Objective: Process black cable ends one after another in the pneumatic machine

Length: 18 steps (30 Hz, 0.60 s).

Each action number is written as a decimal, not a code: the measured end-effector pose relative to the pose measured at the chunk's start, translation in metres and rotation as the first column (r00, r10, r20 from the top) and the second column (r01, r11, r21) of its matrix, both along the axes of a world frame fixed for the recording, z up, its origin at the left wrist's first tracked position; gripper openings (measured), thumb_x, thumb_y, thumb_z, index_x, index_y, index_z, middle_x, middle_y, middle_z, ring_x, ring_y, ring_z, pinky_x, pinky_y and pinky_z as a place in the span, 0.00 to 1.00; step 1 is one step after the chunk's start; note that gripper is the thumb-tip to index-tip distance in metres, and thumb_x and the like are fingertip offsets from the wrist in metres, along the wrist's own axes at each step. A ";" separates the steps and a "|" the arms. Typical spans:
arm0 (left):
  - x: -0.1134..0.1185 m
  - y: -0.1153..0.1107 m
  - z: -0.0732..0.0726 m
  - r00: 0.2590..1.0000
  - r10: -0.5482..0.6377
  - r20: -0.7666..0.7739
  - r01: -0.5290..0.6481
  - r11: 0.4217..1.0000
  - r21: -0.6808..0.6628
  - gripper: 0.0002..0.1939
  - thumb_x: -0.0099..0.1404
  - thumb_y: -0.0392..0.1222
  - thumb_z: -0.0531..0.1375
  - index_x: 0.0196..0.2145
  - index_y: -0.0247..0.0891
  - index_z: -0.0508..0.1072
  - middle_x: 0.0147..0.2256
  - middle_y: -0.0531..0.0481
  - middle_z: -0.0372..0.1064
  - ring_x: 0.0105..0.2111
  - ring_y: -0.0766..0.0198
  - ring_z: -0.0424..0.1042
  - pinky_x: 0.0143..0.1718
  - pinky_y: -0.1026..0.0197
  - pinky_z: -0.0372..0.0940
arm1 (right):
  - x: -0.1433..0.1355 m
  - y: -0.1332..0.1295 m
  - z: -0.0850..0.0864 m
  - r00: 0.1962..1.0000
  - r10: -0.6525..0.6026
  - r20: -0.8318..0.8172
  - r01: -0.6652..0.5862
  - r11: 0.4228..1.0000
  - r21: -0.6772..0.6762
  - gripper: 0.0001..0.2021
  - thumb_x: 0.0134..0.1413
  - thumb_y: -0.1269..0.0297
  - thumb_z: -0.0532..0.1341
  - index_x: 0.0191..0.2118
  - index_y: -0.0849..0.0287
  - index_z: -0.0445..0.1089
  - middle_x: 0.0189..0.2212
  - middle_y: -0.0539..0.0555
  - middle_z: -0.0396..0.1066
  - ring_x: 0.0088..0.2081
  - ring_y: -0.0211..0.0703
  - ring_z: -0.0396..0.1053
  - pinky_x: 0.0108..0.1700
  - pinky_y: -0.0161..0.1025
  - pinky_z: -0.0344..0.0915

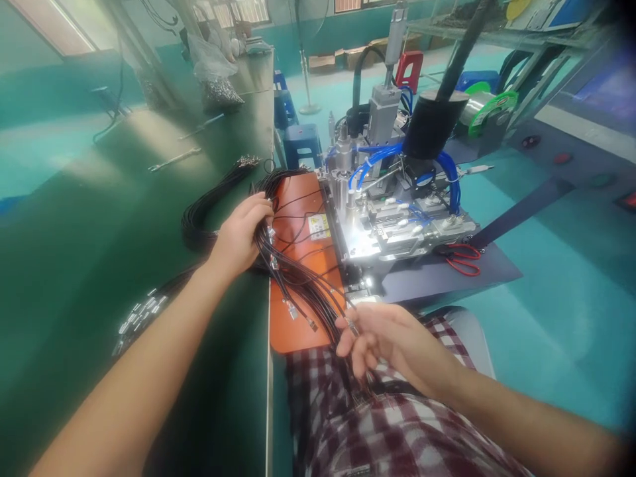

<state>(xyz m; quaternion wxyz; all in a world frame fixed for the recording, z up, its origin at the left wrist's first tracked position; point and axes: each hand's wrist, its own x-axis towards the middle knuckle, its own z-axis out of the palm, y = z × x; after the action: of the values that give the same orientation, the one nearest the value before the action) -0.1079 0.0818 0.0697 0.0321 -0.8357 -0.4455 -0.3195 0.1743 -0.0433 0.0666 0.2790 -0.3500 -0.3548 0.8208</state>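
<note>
My left hand (243, 232) is closed around a bundle of black cables (293, 268) above the left edge of an orange board (308, 331). Small metal terminals (291, 309) hang from the loose cable ends. Low on the right, my right hand (372, 334) pinches one black cable just by its metal terminal (352, 326), between thumb and fingers. More of the bundle runs beneath that hand, down to the checkered cloth over my lap. A coil of black cables (193, 222) lies on the green table beside my left hand, and another bunch with shiny terminals (142, 315) rests under my left forearm.
A metal machine (382, 218) with blue air hoses stands beyond the orange board. Red-handled scissors (464, 260) lie at its base. On the green table (59, 265) are a wrench (173, 159) and a plastic bag of small metal parts (218, 86). A wire spool (489, 109) sits behind the machine.
</note>
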 end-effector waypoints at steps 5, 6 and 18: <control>0.000 0.001 0.000 1.000 0.017 0.007 -0.017 1.000 -0.015 0.07 0.68 0.38 0.49 0.37 0.40 0.67 0.46 0.48 0.68 0.57 0.58 0.62 0.59 0.51 0.59 | 0.000 0.003 0.000 0.998 -0.022 0.056 0.021 1.000 0.022 0.13 0.48 0.60 0.69 0.29 0.61 0.66 0.26 0.50 0.75 0.22 0.32 0.70 0.24 0.29 0.58; 0.000 0.001 0.000 1.000 0.015 0.010 -0.015 1.000 -0.015 0.07 0.68 0.38 0.49 0.37 0.40 0.67 0.46 0.48 0.68 0.57 0.58 0.62 0.59 0.51 0.59 | 0.000 0.004 0.000 0.998 -0.009 0.060 0.008 1.000 0.015 0.13 0.48 0.60 0.69 0.29 0.61 0.66 0.26 0.50 0.75 0.22 0.31 0.70 0.23 0.29 0.57; 0.001 0.001 0.002 1.000 0.001 0.026 -0.001 1.000 -0.017 0.07 0.68 0.38 0.49 0.37 0.40 0.67 0.45 0.48 0.69 0.56 0.59 0.63 0.60 0.52 0.60 | -0.005 0.002 -0.004 0.994 0.080 -0.073 -0.091 0.981 -0.169 0.10 0.44 0.66 0.70 0.30 0.62 0.69 0.25 0.51 0.76 0.22 0.31 0.72 0.22 0.26 0.58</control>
<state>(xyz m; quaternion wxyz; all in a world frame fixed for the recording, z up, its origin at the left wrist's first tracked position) -0.1070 0.0827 0.0713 0.0194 -0.8315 -0.4491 -0.3264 0.1690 -0.0414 0.0626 0.2237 -0.3302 -0.2880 0.8707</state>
